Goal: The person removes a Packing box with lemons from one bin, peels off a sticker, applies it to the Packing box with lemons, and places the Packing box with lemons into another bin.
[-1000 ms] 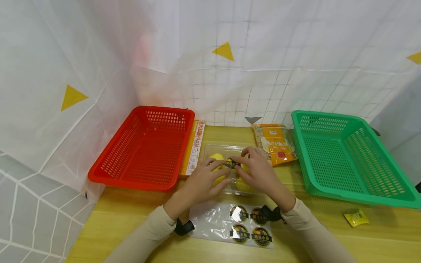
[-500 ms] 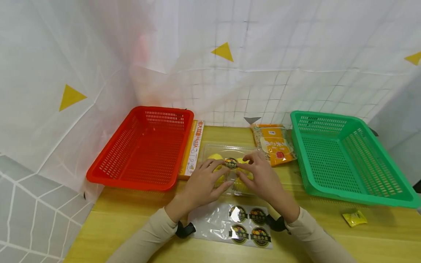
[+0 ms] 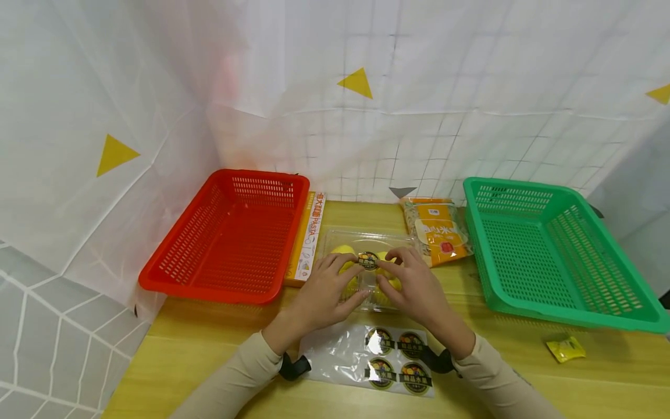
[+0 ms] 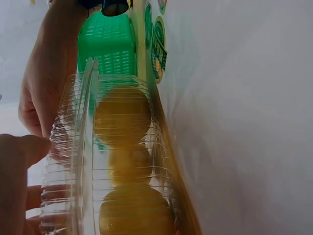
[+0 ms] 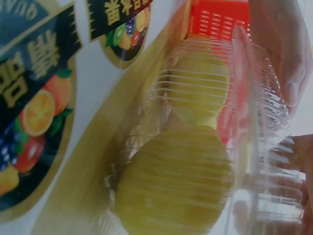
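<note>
A clear plastic clamshell box (image 3: 348, 236) sits on the table in front of me, its lid down over several round yellow fruits (image 3: 342, 250). Both wrist views show the fruits (image 5: 176, 186) through the ribbed side. On top of the lid lies a round black-and-gold sticker (image 3: 368, 261) with fruit pictures and lettering. My left hand (image 3: 324, 291) has its fingertips on the sticker's left edge, and its thumb reaches over the box's near side. From the other side, my right hand (image 3: 419, 288) rests its fingertips on the sticker's right edge, fingers loosely bent.
A sticker sheet (image 3: 337, 355) with several round stickers lies in front of the box. A red basket (image 3: 209, 294) stands left, a green basket (image 3: 555, 314) right. Behind are a pasta box (image 3: 309, 238) and an orange grain bag (image 3: 439, 230). A small yellow packet (image 3: 566, 349) lies right.
The sticker was darker and at a slant between the fingers; now it lies flatter and faces up on the lid. My right hand has shifted slightly right, to the sticker's edge.
</note>
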